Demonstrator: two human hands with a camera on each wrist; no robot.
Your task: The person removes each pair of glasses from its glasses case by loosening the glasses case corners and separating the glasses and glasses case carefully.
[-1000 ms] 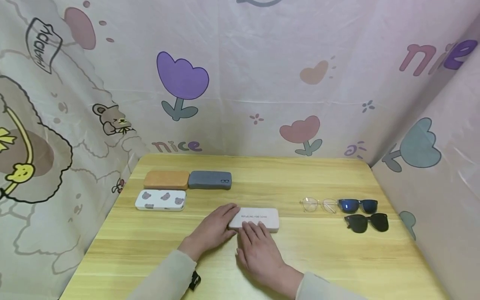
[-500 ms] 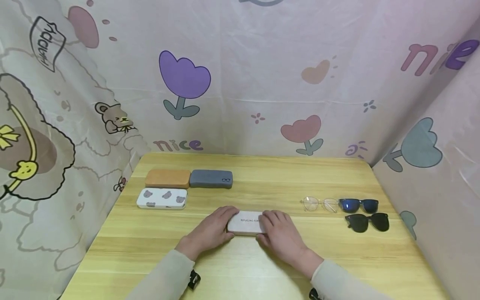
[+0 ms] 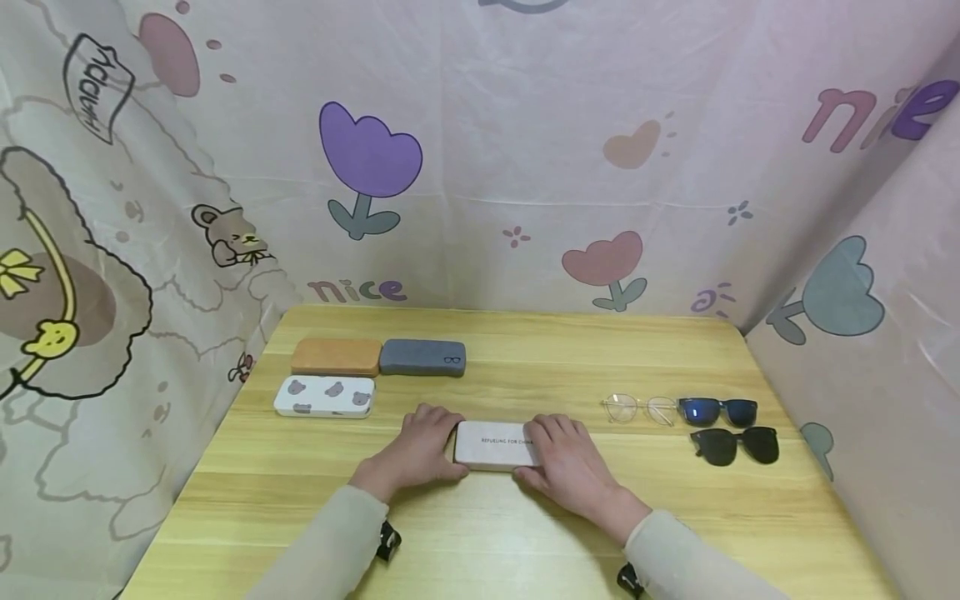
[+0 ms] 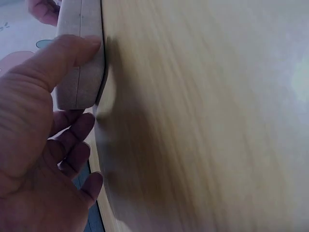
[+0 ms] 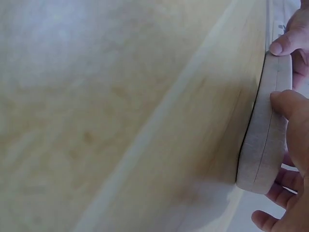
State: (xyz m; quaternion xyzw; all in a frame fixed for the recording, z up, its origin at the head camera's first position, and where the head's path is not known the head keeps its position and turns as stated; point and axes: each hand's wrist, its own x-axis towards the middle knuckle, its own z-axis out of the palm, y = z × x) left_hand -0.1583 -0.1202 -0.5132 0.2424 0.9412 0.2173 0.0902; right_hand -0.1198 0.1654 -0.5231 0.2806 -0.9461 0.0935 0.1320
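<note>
A pale grey glasses case [image 3: 491,450] with small dark lettering on its lid lies closed on the table in the head view. At its left end my left hand [image 3: 412,450] holds it, thumb on the near side and fingers at the far corner. The other end is gripped by my right hand [image 3: 573,467], its thumb in front and its fingers over the lid and far side. In the left wrist view the thumb presses the side of the glasses case [image 4: 79,89] beside its seam. The right wrist view has both thumbs on the glasses case [image 5: 263,145].
An orange case [image 3: 335,357], a blue-grey case [image 3: 422,357] and a white bear-print case [image 3: 324,397] are grouped at the back left. On the right lie clear glasses [image 3: 621,407], blue-lensed sunglasses [image 3: 701,411] and black sunglasses [image 3: 718,447]. Patterned cloth [image 3: 480,167] surrounds the table.
My right hand has moved from the front of the case to grip its right end. The case has shifted slightly toward me. My left hand stays at the left end, its fingers slightly shifted.
</note>
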